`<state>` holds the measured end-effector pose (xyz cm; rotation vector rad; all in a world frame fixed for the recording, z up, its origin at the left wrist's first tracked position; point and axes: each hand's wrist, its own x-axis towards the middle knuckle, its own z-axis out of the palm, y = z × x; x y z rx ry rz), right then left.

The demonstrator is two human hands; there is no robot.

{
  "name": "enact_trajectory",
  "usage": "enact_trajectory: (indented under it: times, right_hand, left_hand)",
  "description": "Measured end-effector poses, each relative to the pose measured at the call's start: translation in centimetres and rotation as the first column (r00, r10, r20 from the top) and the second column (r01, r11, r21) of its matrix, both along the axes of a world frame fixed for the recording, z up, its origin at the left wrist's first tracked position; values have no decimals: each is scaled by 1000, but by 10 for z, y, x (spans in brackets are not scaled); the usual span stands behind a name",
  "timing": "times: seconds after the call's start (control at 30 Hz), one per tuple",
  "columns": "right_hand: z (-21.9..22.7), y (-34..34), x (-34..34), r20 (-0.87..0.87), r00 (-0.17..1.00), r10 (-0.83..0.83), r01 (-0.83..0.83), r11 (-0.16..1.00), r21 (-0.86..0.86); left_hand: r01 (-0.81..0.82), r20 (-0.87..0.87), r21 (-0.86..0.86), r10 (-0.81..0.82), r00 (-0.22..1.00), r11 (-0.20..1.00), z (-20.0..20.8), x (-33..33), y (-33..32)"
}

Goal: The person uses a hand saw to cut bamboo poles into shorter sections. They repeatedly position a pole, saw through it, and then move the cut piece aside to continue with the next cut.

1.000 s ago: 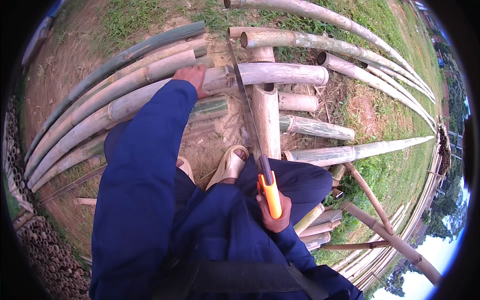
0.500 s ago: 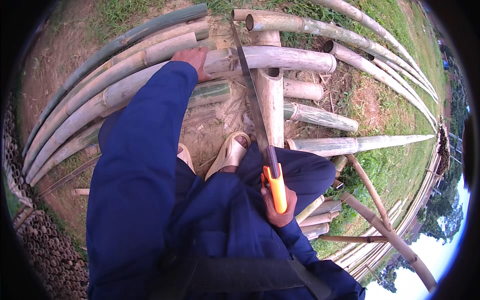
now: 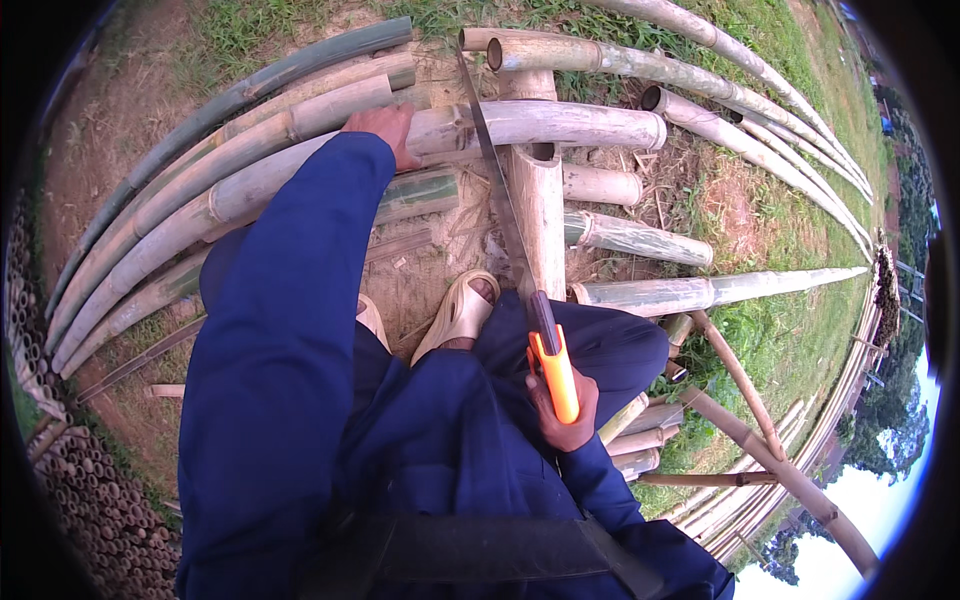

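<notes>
A pale bamboo pole lies crosswise in front of me. My left hand presses down on it from above, its fingers curled over the far and near sides. To the right of that hand, the long dark blade of a handsaw lies across the pole. My right hand is closed around the saw's orange handle, low by my right knee. Under the pole, a thick bamboo log runs away from me as a support. Whether the blade has cut into the pole is too small to tell.
More bamboo poles lie side by side at the left. Cut lengths rest right of the support log. Long poles stretch off to the far right. A slanted bamboo frame stands at lower right. My sandalled feet are below the pole.
The view has shifted slightly. My right hand and the saw have moved a little forward relative to the pole. My left hand keeps its place on the pole.
</notes>
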<state>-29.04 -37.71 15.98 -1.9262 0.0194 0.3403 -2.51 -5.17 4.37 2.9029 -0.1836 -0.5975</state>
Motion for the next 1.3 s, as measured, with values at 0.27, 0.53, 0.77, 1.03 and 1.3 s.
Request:
enact_trajectory:
  times: [0.27,0.53,0.77,1.03,1.3]
  right_hand:
    - [-49,64,114,-8,999,-39,40,989,142]
    - [-14,7,21,-18,998,-66,67,990,123]
    - [-53,62,115,28,999,-37,32,987,160]
    - [-10,19,9,69,998,0,-1,1000,9]
    - [-58,63,114,175,984,-42,35,998,45]
  left_hand:
    - [34,34,-23,-33,999,999,-4,-9,4]
    - [28,31,17,-28,999,999,-13,1,2]
    - [27,-12,-6,-27,1000,1000,0,-6,0]
    - [-7,50,0,7,999,1000,-8,-3,13]
    - [-19,43,4,19,999,1000,-13,7,7]
